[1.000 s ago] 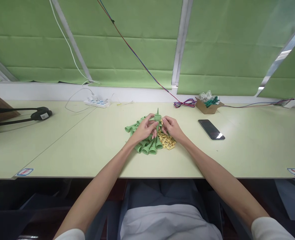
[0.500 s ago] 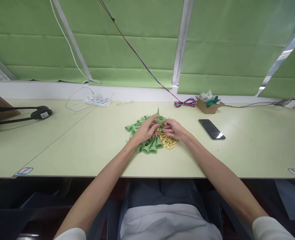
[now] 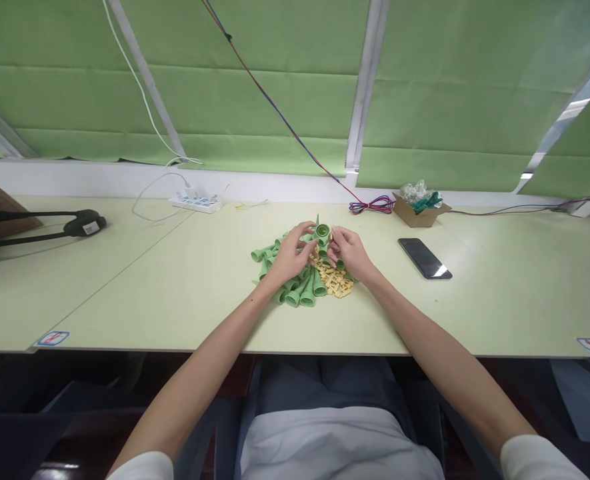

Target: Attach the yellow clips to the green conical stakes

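My left hand [image 3: 293, 252] is closed on a green plastic cone [image 3: 322, 231], whose round hollow end faces me. Close by on the right, my right hand [image 3: 349, 251] pinches a small yellow piece [image 3: 331, 235] beside the cone's rim. Beneath both hands lies a heap of similar green cones [image 3: 307, 293], their open ends pointing several ways. A pile of small yellow plastic pieces [image 3: 339, 281] lies against the right side of the heap. My fingers hide part of the held cone and some of the heap.
A black phone [image 3: 425, 258] lies to the right. Behind it stand a small cardboard box [image 3: 421, 215] with plastic wrap and a bundled red-blue cable [image 3: 372, 205]. A white power strip [image 3: 196, 202] and a black strapped object [image 3: 85, 223] are on the left.
The held cone has tipped so its hollow end faces me more. My right hand has risen slightly to the cone's rim, and the yellow piece now shows at its fingertips.
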Demonstrator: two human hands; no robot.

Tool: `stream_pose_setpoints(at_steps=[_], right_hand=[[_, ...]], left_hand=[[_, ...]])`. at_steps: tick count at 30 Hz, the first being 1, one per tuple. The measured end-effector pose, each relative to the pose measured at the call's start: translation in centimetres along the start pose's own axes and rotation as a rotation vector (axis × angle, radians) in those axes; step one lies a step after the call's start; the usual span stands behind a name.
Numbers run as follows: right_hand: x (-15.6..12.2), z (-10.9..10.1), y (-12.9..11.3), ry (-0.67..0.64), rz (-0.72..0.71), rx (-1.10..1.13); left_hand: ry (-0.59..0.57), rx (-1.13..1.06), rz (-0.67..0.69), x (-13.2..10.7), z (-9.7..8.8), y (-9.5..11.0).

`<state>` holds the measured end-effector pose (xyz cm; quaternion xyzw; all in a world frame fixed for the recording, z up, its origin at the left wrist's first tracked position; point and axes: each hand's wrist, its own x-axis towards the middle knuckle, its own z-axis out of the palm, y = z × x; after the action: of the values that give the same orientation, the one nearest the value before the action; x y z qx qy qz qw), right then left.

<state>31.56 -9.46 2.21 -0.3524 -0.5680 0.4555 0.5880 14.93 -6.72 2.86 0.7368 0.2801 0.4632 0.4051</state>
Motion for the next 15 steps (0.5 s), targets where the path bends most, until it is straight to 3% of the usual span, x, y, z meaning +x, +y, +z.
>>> stream_pose_setpoints(at_steps=[3,6,10,15], right_hand=[[-0.3,-0.02,0.12,0.072,-0.171,-0.353],[-0.51,-0.04,0.13,0.063,-0.313,-0.602],[-0.51,0.05,0.4,0.007,-0.449,-0.73],[-0.57,0.13,0.78,-0.059,-0.47,-0.758]], left_hand=[[0.023,-0.141,-0.103,0.35,0.0,-0.25],[0.004,-0.293,-0.225,0.5,0.0,-0.15],[-0.094,-0.41,-0.311,0.34,0.02,0.39],[-0.158,-0.394,-0.293,0.05,-0.02,0.53]])
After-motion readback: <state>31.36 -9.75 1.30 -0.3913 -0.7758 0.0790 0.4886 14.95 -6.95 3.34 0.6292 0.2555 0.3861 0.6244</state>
